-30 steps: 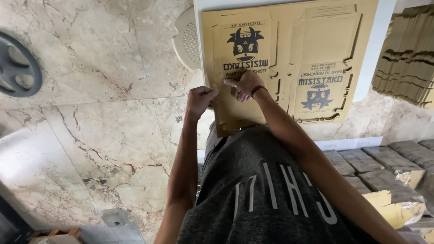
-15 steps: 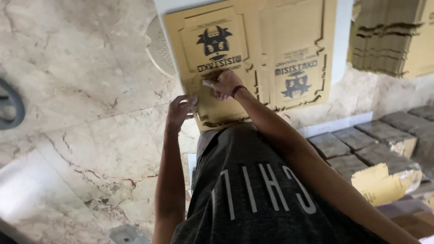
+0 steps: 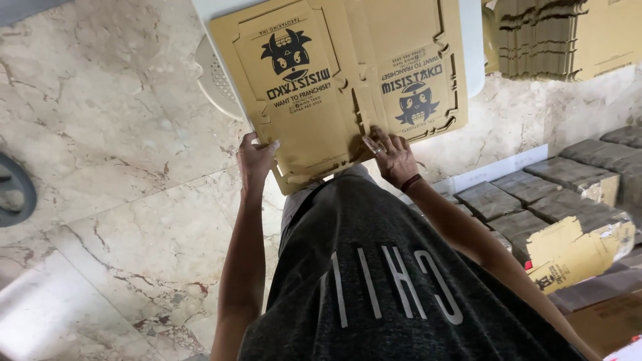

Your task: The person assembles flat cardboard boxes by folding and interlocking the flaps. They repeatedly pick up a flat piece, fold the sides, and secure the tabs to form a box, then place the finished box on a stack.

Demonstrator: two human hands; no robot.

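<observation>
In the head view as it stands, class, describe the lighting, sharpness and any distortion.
Head view: soft, even light, no harsh glare; the flat cardboard sheet and both hands, left hand and right hand, are sharp; the wide lens bows the marble floor toward the edges.

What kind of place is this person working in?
Probably a packing or stockroom corner of a small food business. Both hands, left hand and right hand, rest on a flat printed cardboard box blank; more blanks are stacked nearby, with wrapped bundles on the marble floor.
</observation>
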